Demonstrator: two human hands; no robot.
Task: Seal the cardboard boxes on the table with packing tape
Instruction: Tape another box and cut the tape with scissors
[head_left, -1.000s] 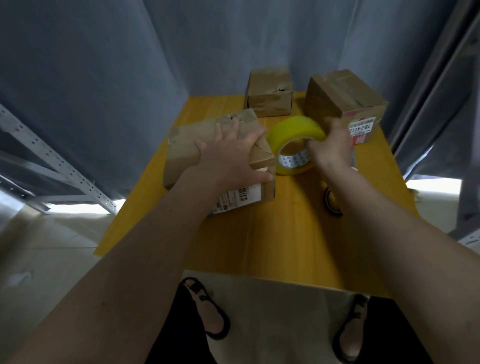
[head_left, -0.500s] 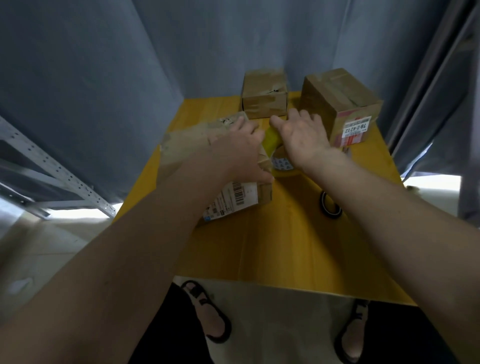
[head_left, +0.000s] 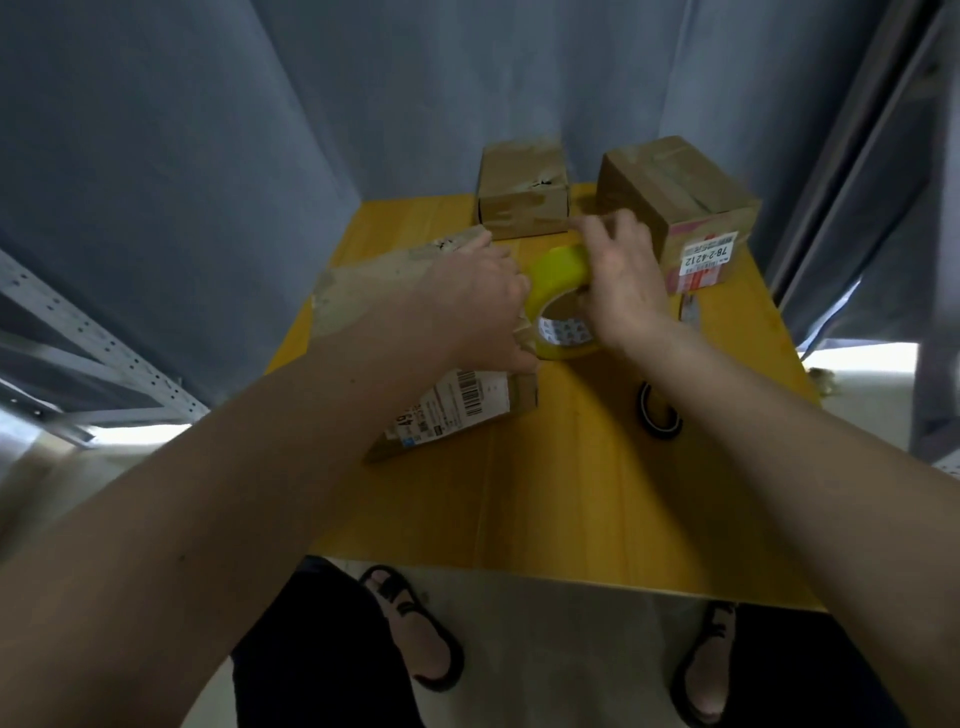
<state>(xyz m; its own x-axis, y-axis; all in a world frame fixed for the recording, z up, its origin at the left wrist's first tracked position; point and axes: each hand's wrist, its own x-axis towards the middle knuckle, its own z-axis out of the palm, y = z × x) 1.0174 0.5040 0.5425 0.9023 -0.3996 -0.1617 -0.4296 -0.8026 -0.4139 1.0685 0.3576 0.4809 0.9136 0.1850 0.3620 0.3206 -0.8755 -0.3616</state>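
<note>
Left hand (head_left: 467, 306) presses flat on the near box (head_left: 395, 312) on the table (head_left: 571, 493); right hand (head_left: 618, 280) clamps the tape roll (head_left: 558, 270) beside it. Risk: an unsteadied box may slide, wrinkling the tape.

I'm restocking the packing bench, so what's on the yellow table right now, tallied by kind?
Brown cardboard boxes: 3, namely the near box under the left hand, the far middle box and the far right box with the red and white label.
Tape rolls: 2, namely the yellow packing tape roll and the small black tape roll.
Total: 5.
</note>
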